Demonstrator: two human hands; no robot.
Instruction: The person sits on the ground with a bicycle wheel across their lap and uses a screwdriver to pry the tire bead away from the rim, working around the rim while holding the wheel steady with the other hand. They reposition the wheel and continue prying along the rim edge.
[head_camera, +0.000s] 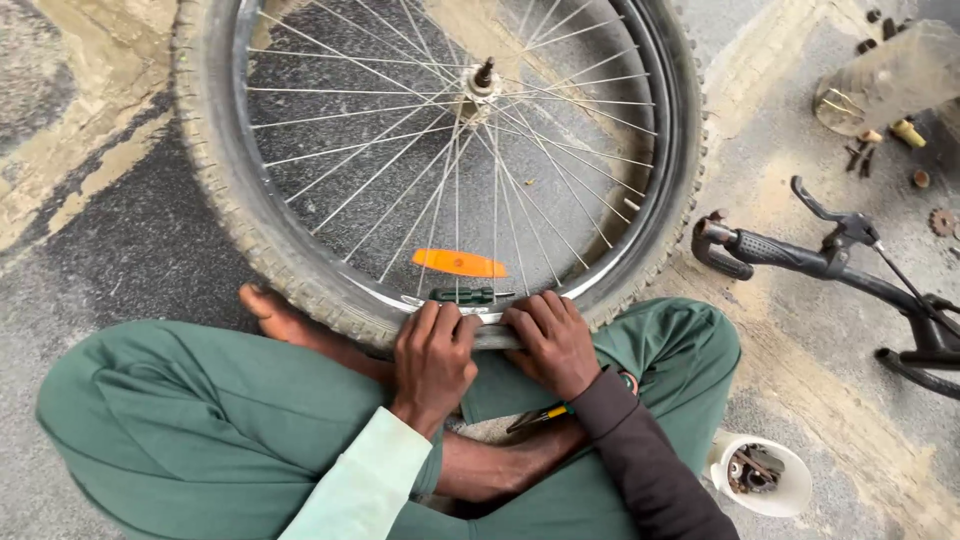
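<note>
Rubber tyre (262, 235) and rim of a bicycle wheel (470, 150) fill the far middle of what we see, the wheel lying on the grey concrete floor (110, 260) with its near edge resting against our crossed legs in green trousers (190, 420). Our left hand (433, 360) curls over that near edge, fingers bent down onto the tyre and closed on it. Our right hand (552, 342) sits just beside it, touching the same stretch of tyre, fingers likewise folded over the edge and gripping it. Just beyond our fingertips, a dark green tool handle (462, 295) lies across the spokes, and a little farther an orange reflector (458, 263) is clipped among them. The axle (484, 76) stands up at the hub on the far side. Between our legs, near the right wrist, we see pliers with yellow and blue grips (540, 415). To the right, well apart from the wheel, a black handlebar with a brake lever (800, 250) lies on the floor. Near right, a white cup (790, 490) holds small metal parts. Far right, a cloudy plastic container (890, 75) rests among scattered small parts (905, 135).
</note>
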